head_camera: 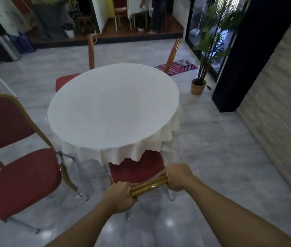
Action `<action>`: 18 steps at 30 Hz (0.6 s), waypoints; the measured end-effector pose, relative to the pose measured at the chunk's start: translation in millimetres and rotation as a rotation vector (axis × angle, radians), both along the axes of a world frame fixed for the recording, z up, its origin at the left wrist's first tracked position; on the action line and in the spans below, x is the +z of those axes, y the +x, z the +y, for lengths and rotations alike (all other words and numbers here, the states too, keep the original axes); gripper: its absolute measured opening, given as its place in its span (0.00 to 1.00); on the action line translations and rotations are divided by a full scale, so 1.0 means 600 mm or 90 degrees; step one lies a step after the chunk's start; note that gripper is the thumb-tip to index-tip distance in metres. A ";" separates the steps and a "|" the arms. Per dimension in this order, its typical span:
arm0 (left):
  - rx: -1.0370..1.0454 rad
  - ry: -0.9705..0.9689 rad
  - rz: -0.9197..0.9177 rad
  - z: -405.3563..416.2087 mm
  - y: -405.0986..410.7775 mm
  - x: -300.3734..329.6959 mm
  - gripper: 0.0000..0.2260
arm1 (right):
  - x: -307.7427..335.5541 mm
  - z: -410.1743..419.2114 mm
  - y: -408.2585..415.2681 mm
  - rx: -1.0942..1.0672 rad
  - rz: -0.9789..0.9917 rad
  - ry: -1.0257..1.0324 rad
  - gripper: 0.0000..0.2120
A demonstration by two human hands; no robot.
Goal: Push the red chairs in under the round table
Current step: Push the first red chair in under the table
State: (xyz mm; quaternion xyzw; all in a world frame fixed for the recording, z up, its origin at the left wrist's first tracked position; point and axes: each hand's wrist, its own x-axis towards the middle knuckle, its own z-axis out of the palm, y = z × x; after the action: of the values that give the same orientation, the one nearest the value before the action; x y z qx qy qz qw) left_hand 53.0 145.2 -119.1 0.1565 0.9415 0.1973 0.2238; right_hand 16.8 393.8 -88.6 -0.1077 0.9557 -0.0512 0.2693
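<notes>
A round table (113, 107) with a white cloth fills the middle of the head view. Directly in front of me a red chair (135, 171) has the front of its seat under the cloth's hem. My left hand (121, 197) and my right hand (177, 176) both grip the gold top rail of its backrest. A second red chair (25, 177) stands at the left, turned sideways and clear of the table. A third red chair (66, 82) sits at the far left with its seat partly under the table. A gold chair back (172, 55) rises behind the far right edge.
A potted palm (199, 86) stands on the floor at the right, beside a black pillar (239, 68). A brick wall runs along the right. A striped mat (176, 67) lies beyond the table. A raised platform with furniture and a standing person is at the back.
</notes>
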 end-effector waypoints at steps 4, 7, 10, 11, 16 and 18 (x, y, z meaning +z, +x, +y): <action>0.002 -0.022 -0.029 0.013 0.000 0.024 0.21 | 0.002 0.019 -0.014 0.081 -0.050 -0.010 0.18; -0.014 -0.047 -0.156 0.041 -0.020 0.058 0.25 | -0.006 0.056 -0.030 0.089 -0.145 -0.128 0.31; 0.083 -0.054 -0.387 0.087 -0.066 0.090 0.39 | 0.004 0.138 -0.074 0.003 -0.270 -0.274 0.50; 0.145 -0.053 -0.447 0.108 -0.087 0.093 0.43 | 0.015 0.175 -0.092 -0.034 -0.282 -0.295 0.51; 0.226 -0.022 -0.337 0.234 -0.191 0.081 0.37 | 0.023 0.357 -0.181 -0.121 -0.205 -0.177 0.48; 0.229 -0.046 -0.230 0.304 -0.238 0.079 0.31 | 0.018 0.421 -0.220 -0.125 -0.181 -0.130 0.46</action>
State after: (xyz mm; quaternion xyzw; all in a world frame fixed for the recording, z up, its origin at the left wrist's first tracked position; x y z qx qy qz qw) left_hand -89.8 327.8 -71.6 -0.0590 0.9055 0.2249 0.3549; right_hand -115.3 646.6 -78.0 -0.0322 0.9038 -0.1886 0.3829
